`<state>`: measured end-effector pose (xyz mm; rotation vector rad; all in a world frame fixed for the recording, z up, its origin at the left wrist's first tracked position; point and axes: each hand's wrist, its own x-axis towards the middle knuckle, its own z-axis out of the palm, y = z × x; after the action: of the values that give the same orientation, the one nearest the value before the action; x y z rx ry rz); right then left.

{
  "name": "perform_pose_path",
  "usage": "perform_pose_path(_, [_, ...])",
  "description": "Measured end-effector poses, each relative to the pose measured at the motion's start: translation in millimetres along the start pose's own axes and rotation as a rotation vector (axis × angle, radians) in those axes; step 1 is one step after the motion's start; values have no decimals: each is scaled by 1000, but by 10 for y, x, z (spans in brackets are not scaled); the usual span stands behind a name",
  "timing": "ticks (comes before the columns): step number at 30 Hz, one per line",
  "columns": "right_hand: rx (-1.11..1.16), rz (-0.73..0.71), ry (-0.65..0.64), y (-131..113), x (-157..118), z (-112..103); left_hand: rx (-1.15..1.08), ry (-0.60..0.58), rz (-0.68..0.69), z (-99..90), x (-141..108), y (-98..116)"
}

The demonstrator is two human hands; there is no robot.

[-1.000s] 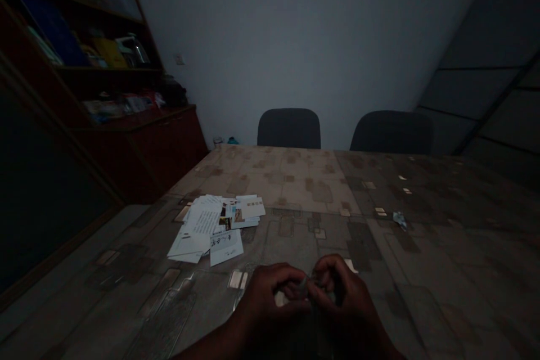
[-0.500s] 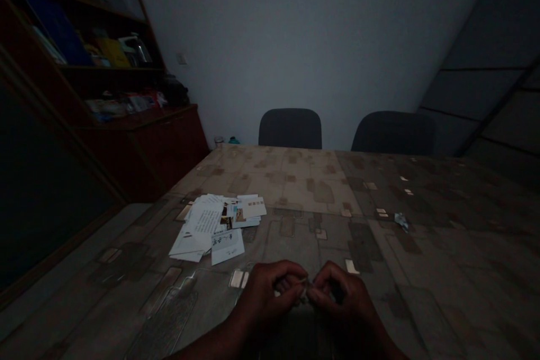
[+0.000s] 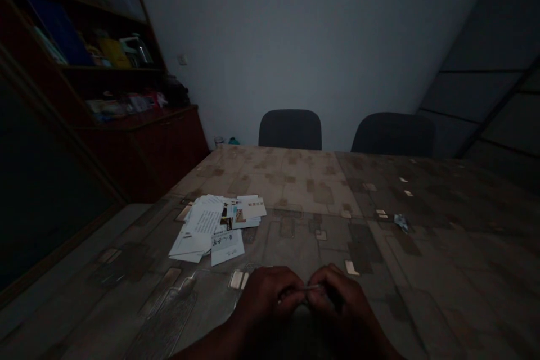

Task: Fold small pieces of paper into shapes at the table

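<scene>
Close to the near edge of the view, my left hand point(image 3: 272, 295) and my right hand point(image 3: 337, 292) meet with their fingertips almost touching. Between their thumbs and index fingers runs a thin, pale, string-like piece point(image 3: 311, 287), pinched from both sides. Its kind cannot be made out in the dim light, and most of it is hidden by the fingers. Beyond my left hand lies a loose pile of printed cards point(image 3: 206, 222), with one card point(image 3: 228, 246) lying apart at its near side.
A patterned cover lies on the table point(image 3: 304, 242). A small crumpled silvery scrap point(image 3: 401, 221) is on the right. Two dark chairs point(image 3: 290, 129) stand at the far side, before the wall. A wooden shelf cabinet point(image 3: 164, 146) is at the left.
My hands have turned slightly inward and their fingertips have come closer together. The pale piece now lies level between them. The cards and the scrap have stayed in place.
</scene>
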<state>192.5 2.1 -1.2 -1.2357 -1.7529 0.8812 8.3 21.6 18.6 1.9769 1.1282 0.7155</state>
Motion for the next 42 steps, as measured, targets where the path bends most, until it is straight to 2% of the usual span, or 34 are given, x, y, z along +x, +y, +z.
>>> perform_pose_path(3, [-125, -177, -24, -43, 26, -53, 88, -54, 38, -30, -5, -26])
perform_pose_path(5, [-143, -218, -11, -22, 33, -62, 89, -61, 44, -24, -5, -38])
perform_pose_path(8, [-82, -114, 64, 36, 21, -41, -61, 26, -33, 17, 9, -31])
perform_pose_path(10, [4, 5, 109, 64, 6, -17, -253, 75, -152, 55, 23, -14])
perform_pose_path(12, [93, 96, 118, 79, -7, 4, -438, 67, -259, 94, 34, 1])
perform_pose_path(16, [169, 114, 154, 124, -18, 35, -590, 61, -302, 150, 33, 1])
perform_pose_path(20, [188, 108, 155, 218, -20, 69, -567, 61, -285, 148, 20, -25])
perform_pose_path(23, [190, 114, 124, 219, -20, 76, -444, 50, -194, 94, 16, -18])
perform_pose_path(28, [50, 67, 71, -5, 5, -7, -19, 88, 2, 32, 2, 1])
perform_pose_path(31, [-35, -3, 43, -110, 16, -53, 90, 64, 44, 48, -11, -17])
perform_pose_path(35, [-36, -50, 75, -92, 7, -55, 48, 57, 38, 34, -1, -17])
perform_pose_path(42, [151, 74, 102, 22, -2, -42, -278, 46, -149, -26, 49, 79])
